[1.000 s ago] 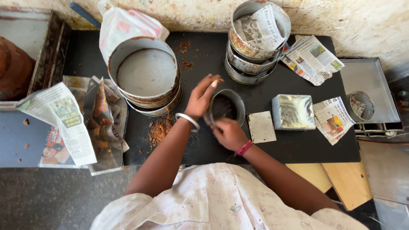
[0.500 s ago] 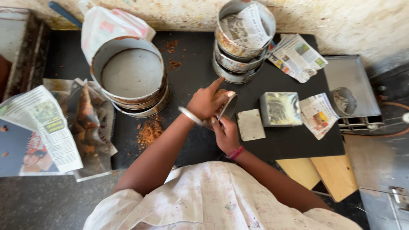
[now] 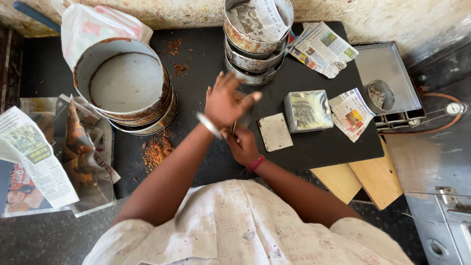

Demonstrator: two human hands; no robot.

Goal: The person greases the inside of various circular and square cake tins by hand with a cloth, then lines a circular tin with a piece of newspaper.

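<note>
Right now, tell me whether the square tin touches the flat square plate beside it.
Apart. The head view shows a strip of black table between the square tin and the flat plate.
</note>
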